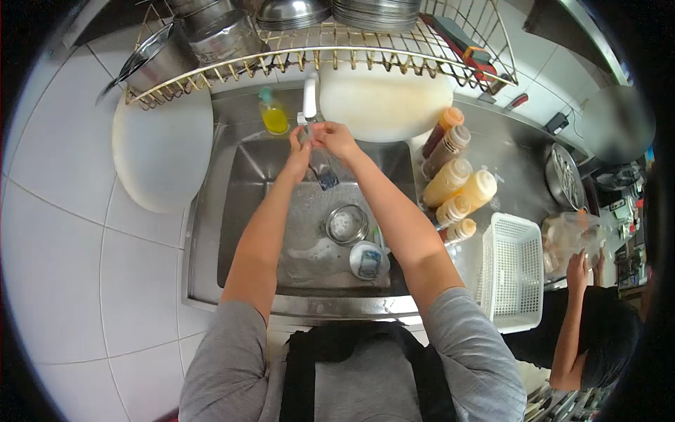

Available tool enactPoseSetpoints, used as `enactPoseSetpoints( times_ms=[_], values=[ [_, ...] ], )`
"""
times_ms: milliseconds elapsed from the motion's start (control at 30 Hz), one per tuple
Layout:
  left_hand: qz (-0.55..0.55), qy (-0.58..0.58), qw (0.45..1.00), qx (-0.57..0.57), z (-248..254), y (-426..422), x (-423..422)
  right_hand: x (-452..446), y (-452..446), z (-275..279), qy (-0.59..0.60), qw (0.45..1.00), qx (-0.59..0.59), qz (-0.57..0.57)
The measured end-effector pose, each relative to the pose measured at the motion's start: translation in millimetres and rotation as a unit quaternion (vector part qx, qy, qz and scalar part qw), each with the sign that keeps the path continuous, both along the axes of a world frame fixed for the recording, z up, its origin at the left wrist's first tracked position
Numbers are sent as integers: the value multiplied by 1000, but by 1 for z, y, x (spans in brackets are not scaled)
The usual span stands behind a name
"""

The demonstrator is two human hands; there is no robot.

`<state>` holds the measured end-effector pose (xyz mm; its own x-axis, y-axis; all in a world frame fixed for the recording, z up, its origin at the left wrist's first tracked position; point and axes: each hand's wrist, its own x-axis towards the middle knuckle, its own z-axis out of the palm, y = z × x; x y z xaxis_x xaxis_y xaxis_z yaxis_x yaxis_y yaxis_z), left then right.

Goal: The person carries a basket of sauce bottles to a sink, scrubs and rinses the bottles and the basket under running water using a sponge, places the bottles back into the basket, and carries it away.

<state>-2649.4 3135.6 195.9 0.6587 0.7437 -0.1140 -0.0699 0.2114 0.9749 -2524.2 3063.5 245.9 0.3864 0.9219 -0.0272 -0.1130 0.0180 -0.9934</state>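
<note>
Both my hands are up at the white faucet (310,98), over the back of the steel sink (242,232). My left hand (299,155) has its fingers curled around something small and clear that I cannot make out. Against it, my right hand (333,138) pinches the same small thing from the right. Just below my hands a dark blue object (327,180) is in the sink. Farther down lie a round metal bowl (346,224) with suds and a white dish (369,260) with a blue sponge-like piece on it.
A yellow soap bottle (275,118) stands behind the sink. Sauce bottles (448,179) and a white basket (517,271) are at the right. Overhead hangs a wire rack (330,53) with metal bowls. Another person (590,330) works at the far right.
</note>
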Motion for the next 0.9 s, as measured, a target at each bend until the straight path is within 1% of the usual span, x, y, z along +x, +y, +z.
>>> enactPoseSetpoints(
  times_ms=[33, 67, 100, 167, 200, 300, 400, 433, 500, 533, 567, 633, 667, 700, 767, 800, 833, 900],
  values=[
    [-19, -24, 999, -37, -1, 2, 3, 7, 16, -6, -25, 999, -22, 24],
    [31, -100, 991, 82, -21, 7, 16, 14, 29, -14, -50, 997, -45, 48],
    [41, -94, 992, 70, -17, 8, 20, 17, 36, -20, -74, 992, -69, 71],
    [60, -82, 994, 43, -1, 6, 21, 15, 25, 6, -97, 989, -76, 82],
    [61, -80, 994, 40, -1, 10, 21, 17, 20, 13, -109, 987, -79, 87],
    [59, -84, 995, 20, 5, 17, 20, 23, 8, 5, -94, 993, -59, 30],
    [46, -122, 991, -30, 19, 18, 22, 21, -3, -39, -109, 991, -75, -25],
    [42, -141, 988, -52, 19, 19, 26, 13, -14, -33, -17, 995, -100, 14],
    [47, -167, 981, -82, 18, 18, 31, -2, -35, -18, 166, 971, -144, 90],
    [56, -174, 979, -90, 17, 16, 34, -6, -41, -18, 225, 955, -128, 143],
    [66, -181, 976, -97, 16, 15, 35, -6, -41, -24, 225, 955, -129, 142],
    [68, -140, 987, -34, 1, 21, 33, -8, -40, -38, 225, 955, -132, 140],
    [68, -120, 990, -2, -6, 24, 32, -9, -41, -44, 195, 963, -131, 131],
    [64, -67, 993, 73, -11, 29, 29, -11, -42, -49, 164, 970, -131, 121],
    [56, 38, 973, 219, -22, 38, 24, -15, -41, -64, 117, 981, -116, 101],
    [41, 50, 974, 216, -25, 38, 23, -16, -37, -82, 102, 985, -102, 90],
    [27, 62, 975, 214, -26, 39, 22, -18, -35, -89, 87, 989, -88, 79],
    [6, 79, 976, 201, -21, 36, 18, -16, -37, -93, 57, 989, -107, 81]
  ],
)
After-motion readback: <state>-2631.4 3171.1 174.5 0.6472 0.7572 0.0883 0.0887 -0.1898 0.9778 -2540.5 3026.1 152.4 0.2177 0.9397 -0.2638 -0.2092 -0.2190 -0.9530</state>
